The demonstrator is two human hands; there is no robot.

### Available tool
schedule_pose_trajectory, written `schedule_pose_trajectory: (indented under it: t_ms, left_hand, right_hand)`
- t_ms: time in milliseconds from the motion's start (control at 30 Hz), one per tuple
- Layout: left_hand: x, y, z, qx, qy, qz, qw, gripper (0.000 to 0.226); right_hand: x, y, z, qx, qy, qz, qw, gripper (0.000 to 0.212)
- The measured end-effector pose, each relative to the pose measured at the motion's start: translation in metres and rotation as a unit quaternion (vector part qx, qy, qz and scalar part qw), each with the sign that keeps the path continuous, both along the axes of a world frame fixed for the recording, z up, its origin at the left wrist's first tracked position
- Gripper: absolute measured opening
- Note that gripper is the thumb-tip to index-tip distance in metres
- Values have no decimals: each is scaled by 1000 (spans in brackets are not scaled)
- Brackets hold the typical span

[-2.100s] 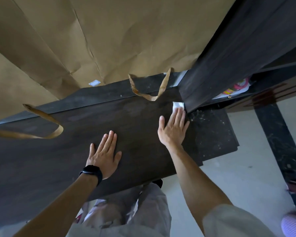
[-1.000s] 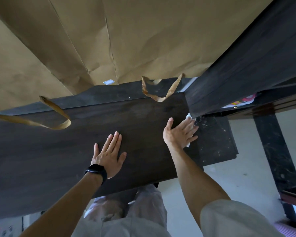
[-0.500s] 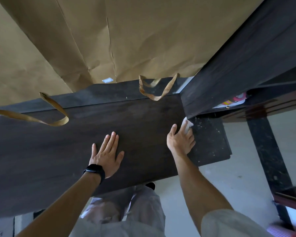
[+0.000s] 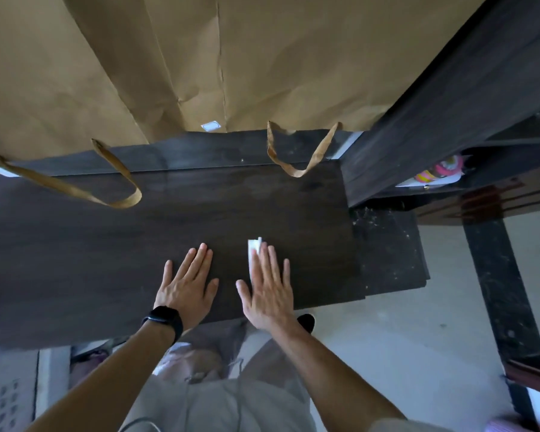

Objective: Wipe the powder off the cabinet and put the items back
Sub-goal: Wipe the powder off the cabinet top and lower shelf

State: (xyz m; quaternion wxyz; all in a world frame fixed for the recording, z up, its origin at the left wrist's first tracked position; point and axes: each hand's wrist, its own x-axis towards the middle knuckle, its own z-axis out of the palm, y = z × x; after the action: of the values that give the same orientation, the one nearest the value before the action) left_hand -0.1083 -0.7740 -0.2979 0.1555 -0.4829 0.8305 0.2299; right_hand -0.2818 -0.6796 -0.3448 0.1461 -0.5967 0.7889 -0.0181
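Wiping step in hand: the right hand (image 4: 267,291) presses a folded white tissue (image 4: 253,247) under straight fingers on the dark cabinet top (image 4: 75,260), left hand (image 4: 186,283) flat and empty beside it, neither grip closed, and the next pass probably belongs on the speckled lower panel (image 4: 387,244).

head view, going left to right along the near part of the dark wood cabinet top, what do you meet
left hand wearing a black wristband → right hand pressing flat on a folded white wipe → powder-speckled dark ledge → black upright post

Pale floor (image 4: 387,353) shows below a pink-and-yellow item (image 4: 440,173) at right.
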Motion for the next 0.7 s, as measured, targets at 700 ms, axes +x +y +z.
schedule_pose_trajectory:
  t_ms: [700]
  left_hand:
    - [21, 136, 2, -8, -51, 256, 965, 64]
  right_hand:
    - [10, 28, -5, -35, -47, 208, 976, 68]
